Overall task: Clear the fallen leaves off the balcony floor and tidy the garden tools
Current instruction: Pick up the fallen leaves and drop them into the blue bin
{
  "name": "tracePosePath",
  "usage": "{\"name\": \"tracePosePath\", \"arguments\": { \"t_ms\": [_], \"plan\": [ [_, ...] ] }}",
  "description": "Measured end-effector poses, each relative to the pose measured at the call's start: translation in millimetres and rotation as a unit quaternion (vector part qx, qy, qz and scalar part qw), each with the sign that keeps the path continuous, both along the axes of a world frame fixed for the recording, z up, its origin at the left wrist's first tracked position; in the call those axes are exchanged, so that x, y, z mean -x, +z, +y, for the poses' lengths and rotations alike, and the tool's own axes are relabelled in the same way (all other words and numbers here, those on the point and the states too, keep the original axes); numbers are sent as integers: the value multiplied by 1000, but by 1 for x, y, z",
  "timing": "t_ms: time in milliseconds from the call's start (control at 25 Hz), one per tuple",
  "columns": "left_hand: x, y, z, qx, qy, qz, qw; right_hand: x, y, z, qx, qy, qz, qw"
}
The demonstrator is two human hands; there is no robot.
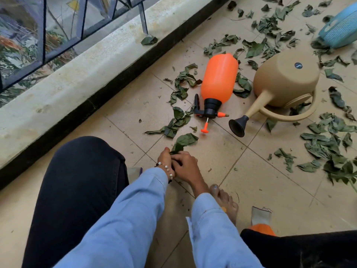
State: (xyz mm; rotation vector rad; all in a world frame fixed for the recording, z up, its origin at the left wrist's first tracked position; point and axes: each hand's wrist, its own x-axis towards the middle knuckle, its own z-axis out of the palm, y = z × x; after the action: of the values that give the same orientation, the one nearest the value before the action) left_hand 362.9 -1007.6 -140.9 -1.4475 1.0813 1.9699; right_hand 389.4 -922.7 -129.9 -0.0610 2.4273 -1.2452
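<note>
Low in the middle of the frame, the left hand point(165, 158) and right hand point(185, 164) meet on the tiled floor point(222, 163), fingers curled around a green leaf point(184, 141). Above them an orange pressure sprayer point(219, 80) lies on its side beside a tipped beige watering can point(286, 80). Fallen leaves point(328, 140) litter the right side; a blue basket point(340, 29) sits upper right.

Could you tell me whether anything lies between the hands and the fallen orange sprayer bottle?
Nothing solid does. Between the hands, which grip a green leaf, and the orange plastic pressure sprayer bottle lying on its side, there are only loose leaves on the beige tiled floor.
</note>
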Motion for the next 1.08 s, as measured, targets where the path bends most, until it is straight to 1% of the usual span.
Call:
{"name": "tracePosePath", "arguments": {
  "t_ms": [80, 120, 160, 200, 240, 280, 320, 360, 400, 440, 480, 560, 640, 720, 760, 800, 840, 880, 920, 960, 1000, 1040, 1080],
  "plan": [
    [0, -2, -5, 27, -24, -2, 999, 13, 9, 14, -6, 100, -64, 993],
    [0, 2, -3, 27, -19, 10, 999, 19, 10, 23, 10, 113, -88, 990],
    [1, 6, -2, 25, -13, 25, 999, 25, 11, 30, 43, 101, -99, 989],
    [1, 8, -1, 29, -13, 39, 999, 29, 10, 36, 87, 60, -106, 989],
    [0, 11, -2, 41, -22, 40, 998, 32, 8, 39, 132, -6, -107, 985],
    [-1, 13, -3, 56, -34, 35, 997, 36, 3, 40, 153, -89, -101, 979],
    [-2, 13, -8, 77, -47, 26, 996, 40, -2, 41, 134, -166, -85, 973],
    [-4, 10, -15, 93, -60, 15, 994, 43, -8, 39, 66, -222, -54, 971],
    [-6, 8, -20, 105, -77, -1, 991, 48, -14, 37, -14, -248, -19, 968],
    [-7, 10, -24, 113, -95, -5, 989, 52, -18, 35, -75, -241, 12, 968],
    [-8, 11, -26, 123, -117, 1, 986, 57, -25, 31, -113, -202, 31, 972],
    [-10, 12, -30, 155, -165, 25, 974, 60, -38, 21, -174, -82, 24, 981],
    [-12, 11, -38, 184, -178, 35, 966, 58, -53, 14, -263, 18, 11, 965],
    [-16, 6, -50, 195, -168, 33, 966, 55, -64, 13, -324, 49, 47, 944],
    [-17, 3, -55, 197, -164, 31, 966, 55, -65, 14, -334, 41, 63, 940],
    [-19, -1, -60, 200, -163, 30, 966, 56, -65, 13, -325, 12, 68, 943],
    [-20, -4, -62, 204, -167, 31, 964, 56, -63, 12, -292, -46, 60, 953],
    [-20, -6, -63, 207, -171, 34, 963, 55, -57, 10, -224, -131, 34, 965],
    [-20, -7, -61, 211, -178, 40, 960, 54, -48, 5, -121, -229, -6, 966],
    [-20, -8, -59, 215, -187, 50, 957, 55, -38, -1, 13, -309, -67, 949],
    [-19, -7, -56, 221, -199, 65, 953, 55, -30, -8, 140, -348, -141, 916],
    [-18, -4, -52, 227, -216, 82, 946, 54, -23, -14, 212, -345, -213, 889],
    [-17, -3, -49, 233, -236, 103, 938, 53, -19, -19, 250, -326, -279, 868]
  ]
}}
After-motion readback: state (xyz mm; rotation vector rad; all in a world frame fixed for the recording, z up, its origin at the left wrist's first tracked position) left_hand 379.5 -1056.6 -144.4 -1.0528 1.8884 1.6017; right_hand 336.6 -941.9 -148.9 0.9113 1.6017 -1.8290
